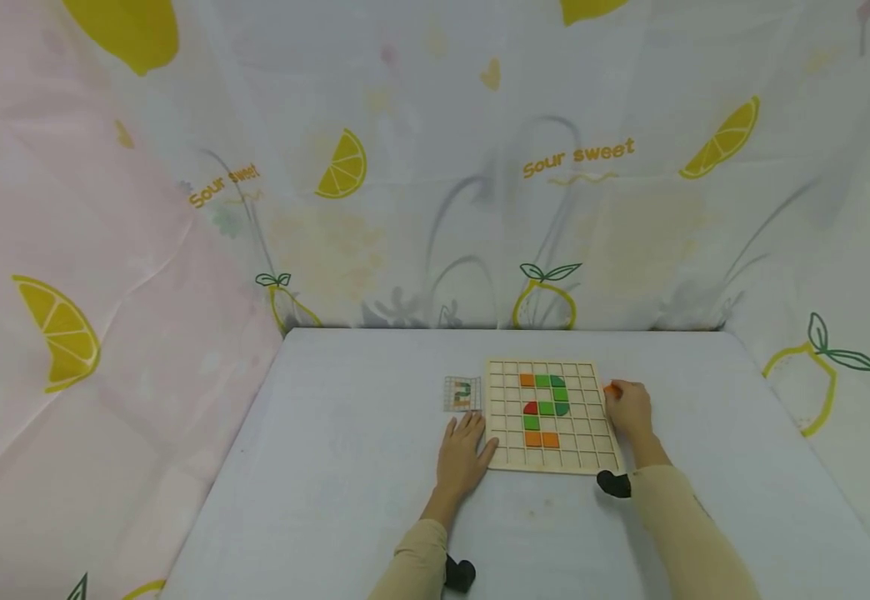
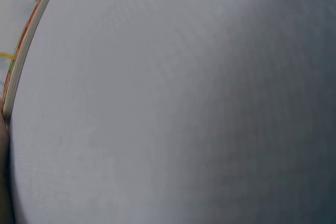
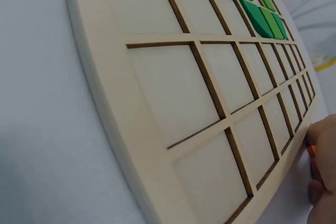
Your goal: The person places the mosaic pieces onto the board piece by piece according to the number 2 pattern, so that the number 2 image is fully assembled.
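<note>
A wooden grid board (image 1: 506, 457) lies flat on the table, with orange, green and red pieces set in its cells in a shape like a 2. Beside its left edge my left hand (image 1: 461, 462) rests with fingers spread, the thumb at the board's edge and fingertips at a small printed card (image 1: 462, 394) bearing a similar pattern. At the board's right edge my right hand (image 1: 632, 410) pinches a small orange piece (image 1: 612, 389). In the right wrist view that hand (image 3: 325, 169) mostly hides the piece.
The white table (image 1: 345, 433) extends around the board. Patterned cloth walls (image 1: 420, 242) with lemon prints rise at its back and sides. Black straps (image 1: 614, 484) hang at both sleeves.
</note>
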Motion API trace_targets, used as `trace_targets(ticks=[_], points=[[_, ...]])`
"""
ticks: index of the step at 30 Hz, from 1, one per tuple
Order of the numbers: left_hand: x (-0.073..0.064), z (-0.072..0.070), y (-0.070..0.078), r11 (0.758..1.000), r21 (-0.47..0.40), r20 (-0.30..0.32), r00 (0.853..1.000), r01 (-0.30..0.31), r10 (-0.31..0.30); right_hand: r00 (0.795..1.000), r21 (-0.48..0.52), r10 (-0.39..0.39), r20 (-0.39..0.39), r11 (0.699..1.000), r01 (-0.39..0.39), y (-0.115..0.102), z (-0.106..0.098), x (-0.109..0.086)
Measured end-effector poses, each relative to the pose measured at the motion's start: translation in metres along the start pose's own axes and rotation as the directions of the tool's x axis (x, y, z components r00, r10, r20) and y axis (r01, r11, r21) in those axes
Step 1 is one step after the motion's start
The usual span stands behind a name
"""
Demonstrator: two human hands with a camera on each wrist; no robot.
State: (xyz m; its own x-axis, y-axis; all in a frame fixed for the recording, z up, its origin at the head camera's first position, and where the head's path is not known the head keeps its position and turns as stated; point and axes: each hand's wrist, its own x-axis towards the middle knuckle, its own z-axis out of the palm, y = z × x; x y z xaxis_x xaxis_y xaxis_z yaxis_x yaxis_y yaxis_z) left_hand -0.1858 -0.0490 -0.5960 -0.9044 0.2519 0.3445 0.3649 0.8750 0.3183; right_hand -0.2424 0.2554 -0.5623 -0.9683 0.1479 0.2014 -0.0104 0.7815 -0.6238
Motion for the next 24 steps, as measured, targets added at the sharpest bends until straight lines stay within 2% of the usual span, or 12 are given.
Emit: trace_targets(ticks=[4, 8, 11, 15, 19, 21, 24], points=[[0.000, 0.000, 0.000, 1.000, 0.002, 0.000, 1.000, 0.002, -0.002, 0.999, 0.008, -0.036, 0.005, 0.999, 0.036, 0.002, -0.002, -0.002], [0.001, -0.001, -0.001, 1.000, 0.004, 0.001, 1.000, 0.004, -0.004, 0.997, -0.006, 0.056, 0.059, 0.998, -0.056, 0.000, -0.007, -0.003], [0.001, -0.001, -0.001, 1.000, -0.002, 0.007, 1.000, 0.007, -0.007, 0.992, 0.018, 0.122, 0.028, 0.992, -0.122, -0.001, -0.008, -0.007], [0.001, -0.001, 0.000, 1.000, 0.000, 0.012, 1.000, 0.008, -0.008, 0.990, 0.087, 0.138, -0.015, 0.987, -0.136, -0.003, -0.008, -0.014], [0.000, -0.001, 0.000, 1.000, -0.002, 0.008, 1.000, 0.005, -0.005, 0.993, 0.130, 0.115, 0.014, 0.985, -0.116, -0.010, -0.011, -0.021], [0.001, -0.001, 0.000, 1.000, -0.005, 0.007, 1.000, 0.004, -0.004, 0.996, 0.142, 0.076, 0.041, 0.987, -0.081, -0.014, -0.013, -0.026], [0.001, -0.001, 0.000, 1.000, -0.004, 0.008, 1.000, 0.005, -0.005, 0.998, 0.151, -0.020, 0.064, 0.988, 0.010, -0.023, -0.012, -0.033]])
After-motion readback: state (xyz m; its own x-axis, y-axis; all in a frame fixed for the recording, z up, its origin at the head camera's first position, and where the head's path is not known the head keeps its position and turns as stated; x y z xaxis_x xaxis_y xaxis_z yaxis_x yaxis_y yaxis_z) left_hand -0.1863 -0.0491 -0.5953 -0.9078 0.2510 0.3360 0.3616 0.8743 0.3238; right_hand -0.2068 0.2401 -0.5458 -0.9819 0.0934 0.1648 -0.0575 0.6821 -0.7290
